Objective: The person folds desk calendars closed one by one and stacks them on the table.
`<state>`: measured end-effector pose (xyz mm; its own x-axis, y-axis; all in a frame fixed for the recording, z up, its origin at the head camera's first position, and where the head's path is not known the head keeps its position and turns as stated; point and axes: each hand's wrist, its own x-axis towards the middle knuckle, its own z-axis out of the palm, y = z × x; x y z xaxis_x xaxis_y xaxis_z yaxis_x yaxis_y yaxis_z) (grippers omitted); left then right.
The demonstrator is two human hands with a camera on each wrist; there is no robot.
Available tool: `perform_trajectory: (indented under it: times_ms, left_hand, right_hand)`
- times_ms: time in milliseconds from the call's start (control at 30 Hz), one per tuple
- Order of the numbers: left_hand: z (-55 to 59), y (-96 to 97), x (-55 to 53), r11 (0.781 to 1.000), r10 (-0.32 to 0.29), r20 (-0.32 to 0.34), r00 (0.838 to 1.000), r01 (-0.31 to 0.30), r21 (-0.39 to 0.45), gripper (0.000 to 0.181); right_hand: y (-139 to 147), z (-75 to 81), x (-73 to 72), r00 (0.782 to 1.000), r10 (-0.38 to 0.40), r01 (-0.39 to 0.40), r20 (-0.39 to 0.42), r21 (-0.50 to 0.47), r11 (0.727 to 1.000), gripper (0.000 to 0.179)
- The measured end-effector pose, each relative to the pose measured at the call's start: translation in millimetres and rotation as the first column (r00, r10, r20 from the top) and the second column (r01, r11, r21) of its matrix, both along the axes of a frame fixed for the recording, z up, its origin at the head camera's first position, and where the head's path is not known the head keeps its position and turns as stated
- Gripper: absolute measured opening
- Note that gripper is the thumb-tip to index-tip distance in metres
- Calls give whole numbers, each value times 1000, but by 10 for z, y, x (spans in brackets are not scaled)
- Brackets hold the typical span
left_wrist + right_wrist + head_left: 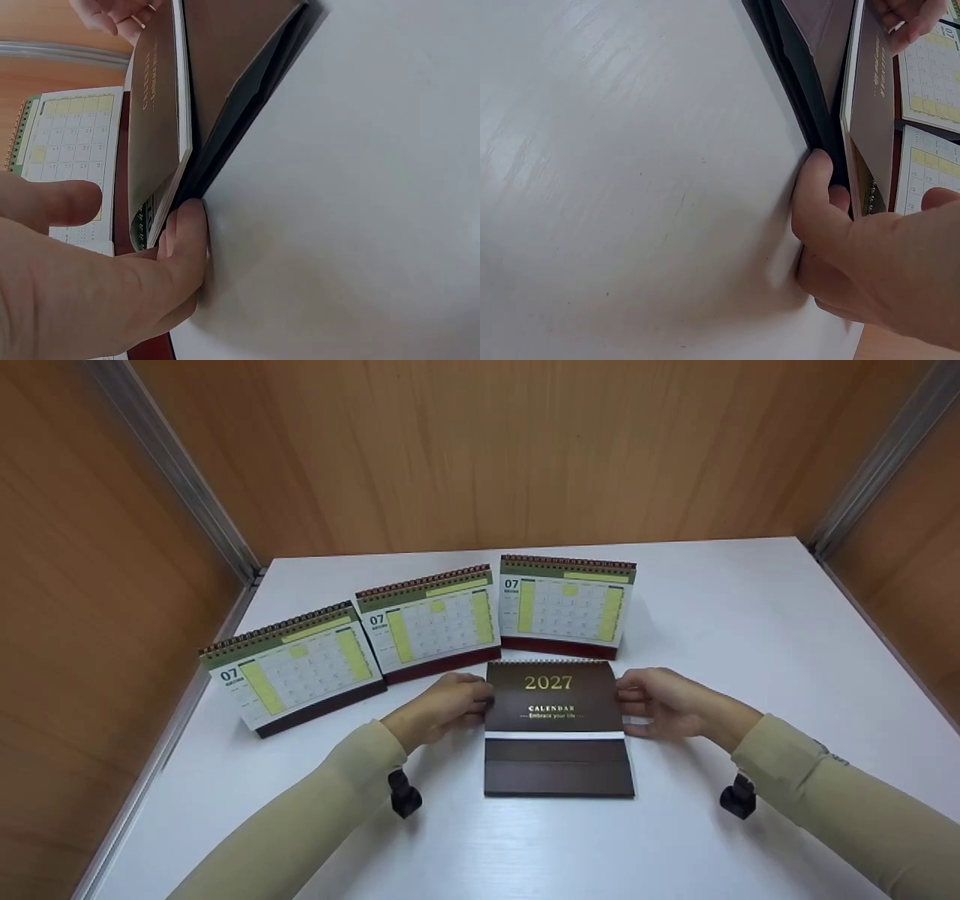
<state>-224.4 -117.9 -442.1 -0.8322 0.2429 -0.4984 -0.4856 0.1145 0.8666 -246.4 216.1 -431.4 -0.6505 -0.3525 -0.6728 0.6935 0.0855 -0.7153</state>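
A brown desk calendar (559, 765) with gold "2027 CALENDAR" lettering stands in front of me, its spiral binding at the top. My left hand (448, 706) is at its left side, fingertips touching the edge and thumb raised apart from it in the left wrist view. At the opposite side, my right hand (660, 701) touches the edge with its fingers. The right wrist view shows those fingers (814, 187) against the dark stand, near the gap behind the pages. The brown cover (157, 97) bows slightly away from the pages beneath.
Three spiral desk calendars stand behind, opened to "07" pages: a left one (300, 667), a middle one (435, 626) and a right one (566, 607). They form a slanting row on the white table (555, 855). Wooden panels (525, 450) enclose the back and sides.
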Motion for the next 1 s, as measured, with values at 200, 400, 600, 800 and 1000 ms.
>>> perform_trajectory:
  times_ms: [200, 400, 600, 800, 1000]
  left_hand:
    - [-19, 10, 1, 999, 30, -4, 1000, -30, 15, 56]
    - [-18, 14, 17, 999, 37, -16, 999, -38, -13, 55]
    - [-23, 41, 58, 998, 52, -31, 998, -53, -17, 53]
    - [-50, 84, 78, 996, 88, -47, 995, -90, -23, 50]
    - [-52, 89, 101, 995, 83, -64, 994, -87, -51, 48]
  right_hand:
    - [-24, -12, -5, 999, 17, -17, -35, 22, 1000, 12]
    - [-47, -22, 12, 992, 64, -57, -105, 62, 996, 42]
    - [-68, -23, 28, 984, 86, -71, -153, 101, 992, 61]
    - [-91, -43, 15, 976, 93, -63, -196, 154, 986, 61]
    - [-81, -56, 8, 967, 83, -37, -242, 190, 981, 62]
